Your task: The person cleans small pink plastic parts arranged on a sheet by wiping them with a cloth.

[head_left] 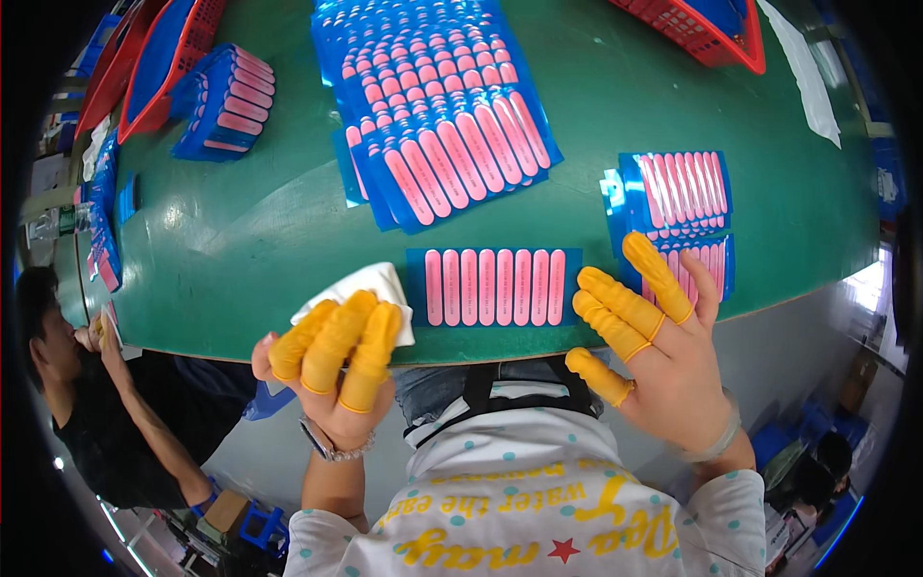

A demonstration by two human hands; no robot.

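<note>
A blue sheet (416, 288) bearing a row of several pink, round-ended strips (494, 288) lies flat near the table's front edge. On its left, my left hand (336, 365) presses a folded white cloth (363, 282), its yellow-covered fingers bunched over it. My right hand (663, 361) spreads its fingers at the sheet's right end, with fingertips at or just beside the edge. Yellow finger covers are on that hand too, while the little finger is bare. Beyond it, partly behind the fingers, lie two small stacks of similar sheets (685, 188).
A large overlapping pile of the same sheets (452, 163) covers the table's far middle. Another bundle (240, 101) lies at far left, beside a red basket (202, 38). A second red basket (707, 38) stands at far right, near a white strip (803, 77). Another person (115, 413) sits at left.
</note>
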